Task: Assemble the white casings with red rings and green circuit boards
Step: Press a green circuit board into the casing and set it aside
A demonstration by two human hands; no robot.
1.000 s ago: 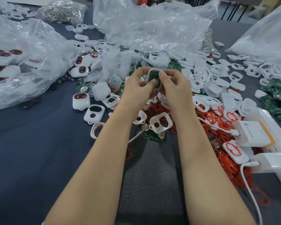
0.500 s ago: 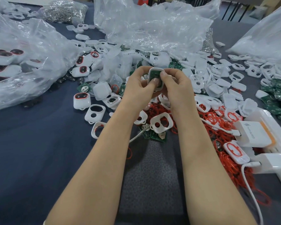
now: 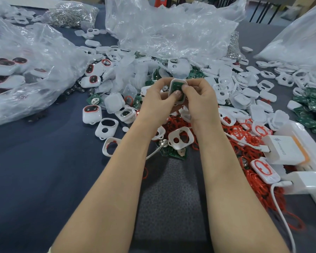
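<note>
Dark blue cloth table (image 3: pixel 35 170), strewn mid-frame with crinkled clear bags (image 3: pixel 171 37), glossy rounded white shells (image 3: pixel 106 127) and thin red rubber rings (image 3: pixel 244 143). At centre, pinched between curled left hand (image 3: pixel 157 102) and right hand (image 3: pixel 201 99), thumbs pressing: a white casing (image 3: pixel 179 81) with a green circuit board (image 3: pixel 176 87) seated inside.

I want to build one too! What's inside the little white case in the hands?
A green circuit board sits inside the white casing, which the left hand and right hand grip. Thumbs cover part of the board; anything beneath it is hidden.
</note>
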